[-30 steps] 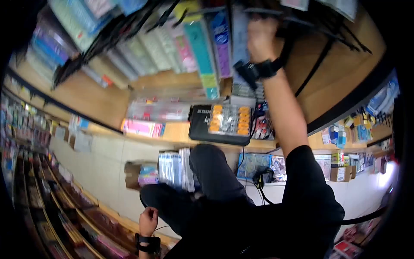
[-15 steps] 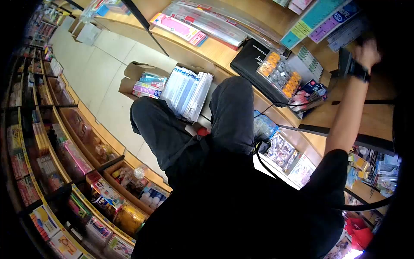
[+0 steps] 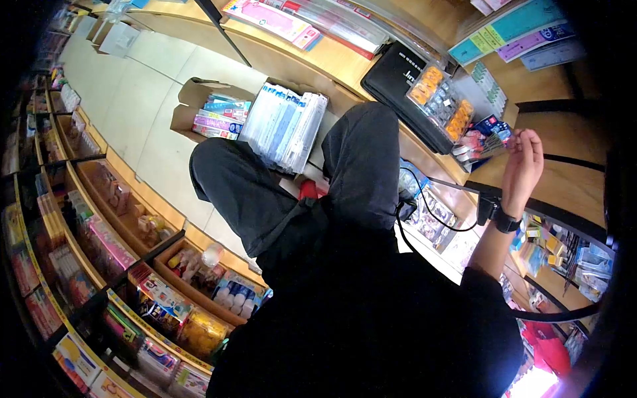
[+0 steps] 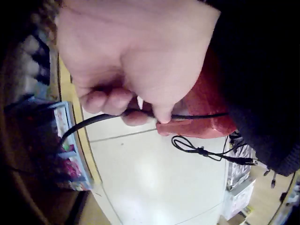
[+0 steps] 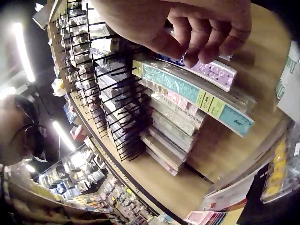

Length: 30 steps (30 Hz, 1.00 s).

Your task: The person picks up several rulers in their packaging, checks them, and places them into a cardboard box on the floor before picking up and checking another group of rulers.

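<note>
My left hand (image 4: 136, 61), seen in the left wrist view, pinches a black cable (image 4: 96, 120) between thumb and fingers. A red bag-like thing (image 4: 206, 126) lies behind it, with a looped black cord (image 4: 199, 150) near it. The head view does not show this hand. My right hand (image 3: 521, 169) is raised at the shelf's right part with its fingers loosely bent, nothing visible in them. In the head view its fingertips are close to small blue and red packs (image 3: 490, 127). In the right wrist view they overlap hanging packs, a purple one (image 5: 215, 74) beside a long teal one (image 5: 176, 86).
On the shelf, a clear box with orange pieces (image 3: 458, 123) lies on a black case (image 3: 391, 83). A carton of flat clear packs (image 3: 282, 126) stands on the floor before my knees. Black display hooks (image 5: 112, 93) jut from the rack. Stocked shelves (image 3: 152, 265) line the left side.
My right hand has come down and back from the hanging packs at the upper shelf. The head view has turned and tilted down, and the left hand has gone out of it.
</note>
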### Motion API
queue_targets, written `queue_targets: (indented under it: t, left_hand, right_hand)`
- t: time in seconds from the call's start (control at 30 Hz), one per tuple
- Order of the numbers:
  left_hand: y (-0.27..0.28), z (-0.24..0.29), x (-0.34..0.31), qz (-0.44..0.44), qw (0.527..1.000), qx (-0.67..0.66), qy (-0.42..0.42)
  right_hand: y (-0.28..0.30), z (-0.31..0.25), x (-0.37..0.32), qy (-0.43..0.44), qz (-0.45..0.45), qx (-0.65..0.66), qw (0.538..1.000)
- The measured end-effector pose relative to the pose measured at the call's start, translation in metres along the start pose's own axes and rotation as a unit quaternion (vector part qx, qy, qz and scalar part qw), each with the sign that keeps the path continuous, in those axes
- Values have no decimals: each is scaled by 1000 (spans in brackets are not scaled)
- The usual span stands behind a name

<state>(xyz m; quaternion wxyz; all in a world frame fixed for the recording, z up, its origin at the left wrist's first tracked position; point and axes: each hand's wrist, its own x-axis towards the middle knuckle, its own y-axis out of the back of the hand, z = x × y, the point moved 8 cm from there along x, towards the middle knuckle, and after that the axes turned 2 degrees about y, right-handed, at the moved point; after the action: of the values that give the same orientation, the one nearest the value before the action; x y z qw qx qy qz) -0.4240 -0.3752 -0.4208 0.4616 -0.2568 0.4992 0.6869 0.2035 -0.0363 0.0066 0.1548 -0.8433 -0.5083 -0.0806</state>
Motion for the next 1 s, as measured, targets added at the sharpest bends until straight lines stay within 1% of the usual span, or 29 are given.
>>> queue_targets:
  t: [0.07,0.1,0.23,0.33,0.4,0.47,0.5,0.63,0.73,0.87,0.93,1.0]
  left_hand:
    - [1,-1,3,0,1000,-8,3]
    - [3,-3,5,0,1000,-12,7]
    - [6,-6,16,-1,999,-38,14]
    - [10,-12,28,-4,998,-60,21]
    - [17,-14,38,-10,997,-69,23]
    - [26,-18,57,-26,997,-68,20]
    - [29,-21,63,-31,997,-69,23]
    - [40,-26,81,-48,995,-79,32]
    - [49,-31,96,-54,994,-85,33]
    - [62,-35,109,-51,994,-96,31]
    - [73,-30,114,-40,992,-114,27]
    - [96,-8,120,-12,990,-142,5]
  right_hand:
    - [-7,12,-15,-66,-4,-22,998]
    - [-14,14,-19,-72,-26,-8,997]
    - [-44,21,-29,-99,-46,-13,994]
    - [-73,22,-37,-102,-60,-22,993]
    - [-80,26,-46,-115,-54,-33,991]
    - [-90,35,-71,-154,-70,-43,985]
    - [-99,33,-84,-157,-66,-49,984]
    - [-103,38,-108,-165,-60,-58,983]
    - [-105,33,-123,-154,-43,-106,981]
    - [-104,32,-142,-143,-34,-96,984]
    - [-114,35,-142,-145,-42,-87,985]
    - [-119,46,-141,-141,-36,-77,986]
